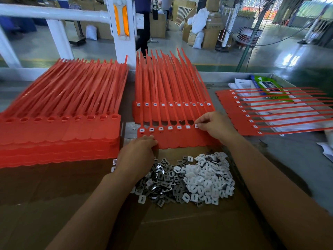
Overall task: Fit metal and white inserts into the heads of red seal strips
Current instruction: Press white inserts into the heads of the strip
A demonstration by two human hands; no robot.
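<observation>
Your right hand point(213, 123) pinches a white insert point(196, 125) at the seventh head of the red seal strips point(180, 139) on the counter point(288, 159). Your left hand point(138, 154) grips their near-left corner. If that corner slips, the insert may seat crooked. Your fingertips hide the socket, so I cannot tell whether a metal piece lies beneath.

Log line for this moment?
right hand pinches small white plastic insert at head of front red seal strip sheet | left hand grips sheet's near-left corner | mixed metal-and-white insert pile on cardboard
</observation>
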